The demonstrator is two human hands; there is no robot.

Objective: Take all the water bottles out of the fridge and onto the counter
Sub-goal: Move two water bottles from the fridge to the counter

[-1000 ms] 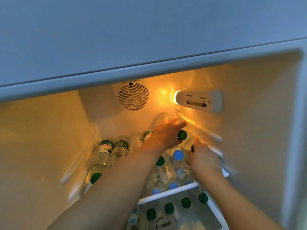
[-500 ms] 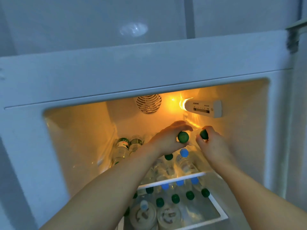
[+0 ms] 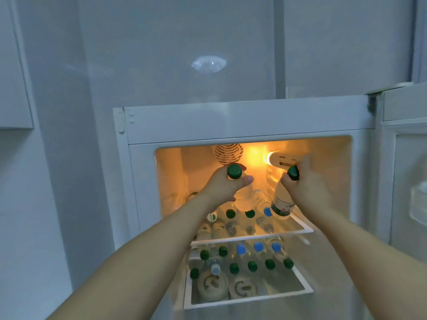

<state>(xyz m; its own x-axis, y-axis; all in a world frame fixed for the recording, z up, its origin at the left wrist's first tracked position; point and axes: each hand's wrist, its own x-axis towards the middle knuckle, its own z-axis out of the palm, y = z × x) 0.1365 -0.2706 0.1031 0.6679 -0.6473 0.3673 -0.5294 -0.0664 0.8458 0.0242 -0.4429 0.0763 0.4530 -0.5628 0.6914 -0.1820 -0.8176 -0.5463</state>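
Green-capped bottle (image 3: 242,192) gripped by left hand (image 3: 223,184) | right hand (image 3: 307,185) grips labelled bottle (image 3: 283,199) | both inside fridge (image 3: 231,121)

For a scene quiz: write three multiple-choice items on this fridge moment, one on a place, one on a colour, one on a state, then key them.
1. Where is the fan grille?
A. back wall, top
B. lower shelf
C. door

2. What colour is the cap on the left hand's bottle?
A. blue
B. green
C. red

3. What is the right hand doing?
A. hanging idle
B. pressing the shelf
C. gripping a bottle

Key: 1 A, the grille sits high on the rear wall. 2 B, the cap is dark green. 3 C, the fingers curl round the right hand's bottle neck.
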